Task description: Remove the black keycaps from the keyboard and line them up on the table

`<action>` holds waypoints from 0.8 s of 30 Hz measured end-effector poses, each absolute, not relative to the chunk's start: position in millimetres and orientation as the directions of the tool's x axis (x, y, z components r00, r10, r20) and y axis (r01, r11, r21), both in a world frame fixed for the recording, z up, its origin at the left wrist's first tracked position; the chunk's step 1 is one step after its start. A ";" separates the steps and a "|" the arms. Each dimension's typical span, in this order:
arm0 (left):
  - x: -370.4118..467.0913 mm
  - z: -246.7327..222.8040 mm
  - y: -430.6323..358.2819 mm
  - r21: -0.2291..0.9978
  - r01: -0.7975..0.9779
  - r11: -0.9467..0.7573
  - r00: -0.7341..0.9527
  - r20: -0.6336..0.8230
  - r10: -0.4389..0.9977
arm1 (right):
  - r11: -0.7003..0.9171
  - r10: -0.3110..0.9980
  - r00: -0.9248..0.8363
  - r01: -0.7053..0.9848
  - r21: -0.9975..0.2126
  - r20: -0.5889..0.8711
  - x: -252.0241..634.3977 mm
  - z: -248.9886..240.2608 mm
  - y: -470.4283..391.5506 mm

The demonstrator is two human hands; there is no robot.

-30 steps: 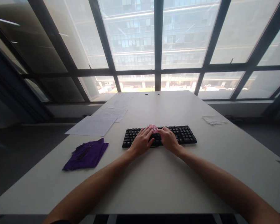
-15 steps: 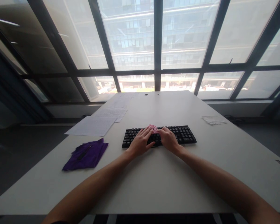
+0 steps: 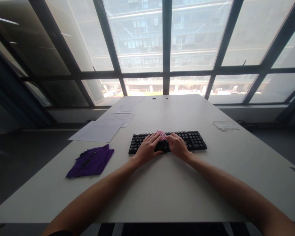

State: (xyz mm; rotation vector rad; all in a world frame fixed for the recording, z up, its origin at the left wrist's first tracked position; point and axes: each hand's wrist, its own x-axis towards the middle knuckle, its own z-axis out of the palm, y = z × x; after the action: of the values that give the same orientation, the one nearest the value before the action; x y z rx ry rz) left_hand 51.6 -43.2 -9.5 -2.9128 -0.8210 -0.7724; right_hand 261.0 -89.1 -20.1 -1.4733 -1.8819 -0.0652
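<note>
A black keyboard lies across the white table in front of me. On its middle rests a small pink disc with spiral rings. My left hand lies flat over the keys, thumb out to the side, and its fingertips touch the disc's left edge. From the other side, my right hand has its fingers curled, thumb and index finger pinched at the disc's right edge. The keys under both hands are hidden.
Left of the keyboard lies a folded purple cloth with a slim dark tool on it. Sheets of paper are spread behind it. A clear plastic packet sits at the right. Windows stand beyond the table.
</note>
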 end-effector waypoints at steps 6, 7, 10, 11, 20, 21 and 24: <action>49.5 -7.8 -43.3 0.126 0.465 -0.876 0.731 0.503 0.460 | 0.362 0.816 -0.093 0.852 -0.378 0.570 260.7 -17.4 -91.7; 49.4 -7.6 -42.3 0.130 0.459 -0.879 0.733 0.504 0.458 | 0.349 0.820 -0.090 0.861 -0.369 0.566 260.4 -17.0 -91.9; 49.4 -7.8 -39.9 0.147 0.439 -0.886 0.735 0.508 0.449 | 0.323 0.827 -0.085 0.881 -0.347 0.555 260.0 -16.7 -91.4; 49.7 -8.0 -39.5 0.154 0.431 -0.889 0.735 0.511 0.445 | 0.323 0.827 -0.086 0.882 -0.344 0.555 260.2 -17.1 -91.0; 53.4 -6.0 -47.1 0.191 0.380 -0.905 0.712 0.563 0.418 | 0.355 0.799 -0.051 0.845 -0.401 0.599 263.5 -22.0 -88.7; 53.7 -5.3 -47.4 0.195 0.369 -0.909 0.712 0.569 0.412 | 0.354 0.801 -0.054 0.845 -0.399 0.597 263.4 -21.9 -88.7; 53.9 -3.4 -47.0 0.212 0.339 -0.917 0.712 0.579 0.397 | 0.339 0.807 -0.057 0.860 -0.382 0.588 262.5 -21.0 -88.7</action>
State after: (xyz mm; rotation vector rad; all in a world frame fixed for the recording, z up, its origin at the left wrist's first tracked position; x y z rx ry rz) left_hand 53.9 -47.0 -3.4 -2.9893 -0.6441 -1.0444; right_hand 262.5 -88.7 -21.0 -1.4668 -1.8566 -0.0900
